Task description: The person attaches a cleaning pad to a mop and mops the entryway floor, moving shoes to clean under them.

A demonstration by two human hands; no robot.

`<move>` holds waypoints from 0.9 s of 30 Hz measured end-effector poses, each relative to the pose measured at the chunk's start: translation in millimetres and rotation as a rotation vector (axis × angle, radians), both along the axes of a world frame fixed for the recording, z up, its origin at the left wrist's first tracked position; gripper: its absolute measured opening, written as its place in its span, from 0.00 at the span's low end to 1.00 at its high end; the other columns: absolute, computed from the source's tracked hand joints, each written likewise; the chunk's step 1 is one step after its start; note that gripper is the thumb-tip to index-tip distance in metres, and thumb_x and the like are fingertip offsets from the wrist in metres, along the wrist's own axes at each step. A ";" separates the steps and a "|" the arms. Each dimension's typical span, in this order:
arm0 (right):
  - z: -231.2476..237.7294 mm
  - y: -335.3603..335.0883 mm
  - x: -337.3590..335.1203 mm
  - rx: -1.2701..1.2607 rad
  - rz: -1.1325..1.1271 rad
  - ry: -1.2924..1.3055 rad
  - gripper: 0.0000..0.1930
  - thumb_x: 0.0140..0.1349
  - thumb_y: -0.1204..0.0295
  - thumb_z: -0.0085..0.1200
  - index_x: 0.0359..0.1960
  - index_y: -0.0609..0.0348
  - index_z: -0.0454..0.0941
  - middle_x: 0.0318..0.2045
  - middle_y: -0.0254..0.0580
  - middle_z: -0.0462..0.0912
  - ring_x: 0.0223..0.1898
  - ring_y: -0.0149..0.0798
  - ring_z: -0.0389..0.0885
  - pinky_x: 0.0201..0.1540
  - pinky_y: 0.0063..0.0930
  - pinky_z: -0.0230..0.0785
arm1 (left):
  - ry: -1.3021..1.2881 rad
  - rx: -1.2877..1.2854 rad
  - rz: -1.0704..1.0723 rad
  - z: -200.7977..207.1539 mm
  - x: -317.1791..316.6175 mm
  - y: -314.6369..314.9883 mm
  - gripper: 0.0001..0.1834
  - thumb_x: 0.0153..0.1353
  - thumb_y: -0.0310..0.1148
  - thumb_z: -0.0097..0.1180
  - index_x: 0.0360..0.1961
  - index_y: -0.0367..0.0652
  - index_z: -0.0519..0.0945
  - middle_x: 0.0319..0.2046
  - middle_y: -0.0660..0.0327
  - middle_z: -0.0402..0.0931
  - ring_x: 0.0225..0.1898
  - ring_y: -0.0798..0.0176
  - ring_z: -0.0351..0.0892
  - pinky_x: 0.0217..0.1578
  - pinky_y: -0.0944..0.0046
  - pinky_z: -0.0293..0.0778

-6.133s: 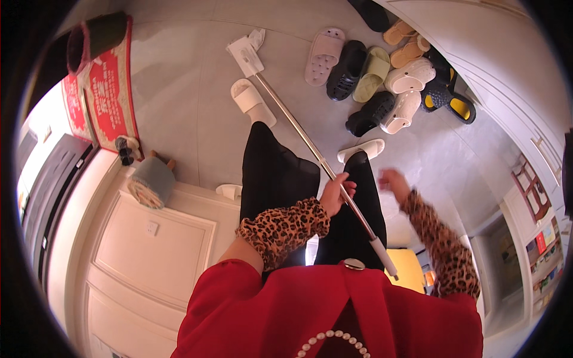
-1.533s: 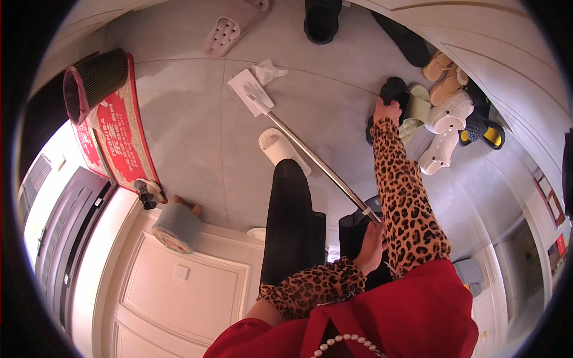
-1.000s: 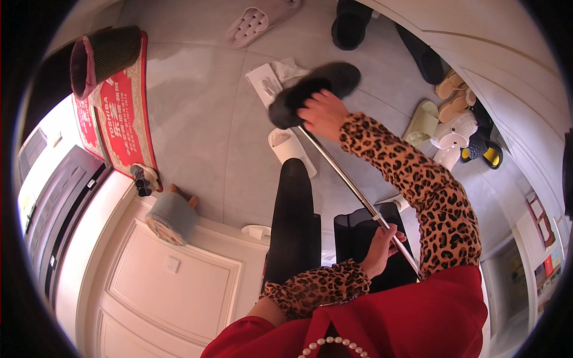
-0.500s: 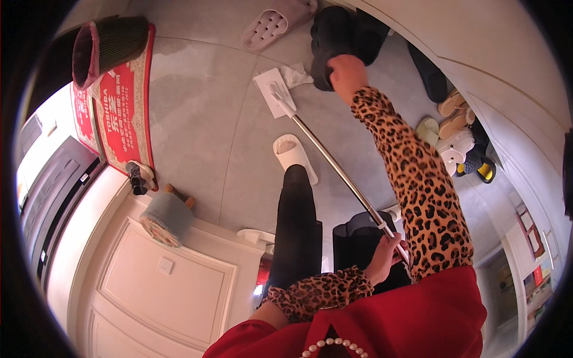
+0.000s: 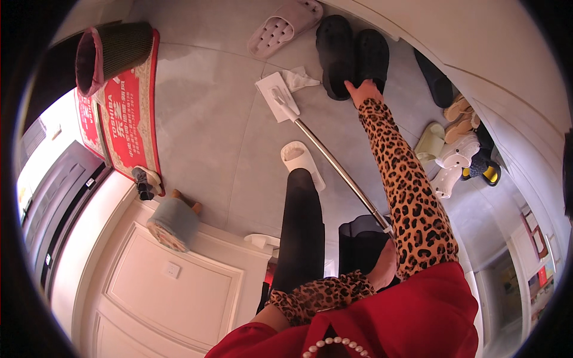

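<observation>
A flat mop with a white rectangular head (image 5: 278,95) and a metal pole (image 5: 334,164) slants across the floor toward me. My left hand (image 5: 385,267) is closed at the near end of the pole; the right sleeve hides part of its fingers. My right arm reaches far forward. At the heels of a pair of black clogs, a left one (image 5: 334,56) and a right one (image 5: 371,56), my right hand (image 5: 365,93) grips them, its thumb side toward the left clog. Both clogs stand side by side on the floor. A crumpled white wipe (image 5: 299,79) lies beside the mop head.
A pale pink slipper (image 5: 280,30) lies left of the clogs. Several shoes, among them a light green slipper (image 5: 431,142), line the right-hand cabinet (image 5: 507,95). At left are a red mat (image 5: 126,119), a tall bin (image 5: 89,62) and a small stool (image 5: 173,224). My foot wears a white slipper (image 5: 301,161).
The black clogs, lifted and blurred before, now stand on the floor. My right hand has moved slightly toward me and right, to their heels. The mop has hardly shifted.
</observation>
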State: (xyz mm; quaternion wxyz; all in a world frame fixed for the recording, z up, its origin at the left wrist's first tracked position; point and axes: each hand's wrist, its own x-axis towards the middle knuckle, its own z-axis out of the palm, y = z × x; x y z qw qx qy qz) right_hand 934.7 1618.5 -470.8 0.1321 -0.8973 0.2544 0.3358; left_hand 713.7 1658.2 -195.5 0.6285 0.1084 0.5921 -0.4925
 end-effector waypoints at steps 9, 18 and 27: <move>-3.7 14.8 0.3 0.080 -0.235 -0.376 0.19 0.55 0.58 0.41 0.33 0.65 0.70 0.37 0.53 0.71 0.39 0.50 0.71 0.41 0.39 0.65 | -0.063 0.010 0.031 -2.1 -2.4 -1.7 0.12 0.60 0.43 0.38 0.39 0.48 0.62 0.27 0.70 0.61 0.32 0.76 0.63 0.34 0.70 0.64; -2.0 -38.3 102.6 0.053 -0.327 -0.613 0.16 0.56 0.62 0.41 0.34 0.64 0.71 0.30 0.54 0.74 0.33 0.51 0.72 0.35 0.41 0.65 | -0.132 0.015 0.033 -12.6 -14.2 -1.5 0.12 0.60 0.43 0.38 0.38 0.49 0.62 0.27 0.70 0.61 0.34 0.76 0.62 0.37 0.69 0.64; -14.7 -34.5 42.2 0.022 -0.264 -1.097 0.19 0.54 0.62 0.46 0.42 0.64 0.67 0.34 0.52 0.73 0.31 0.47 0.73 0.35 0.35 0.67 | -0.241 0.050 -0.087 -16.2 -20.2 1.0 0.10 0.61 0.42 0.36 0.38 0.49 0.61 0.31 0.71 0.61 0.33 0.77 0.62 0.37 0.69 0.63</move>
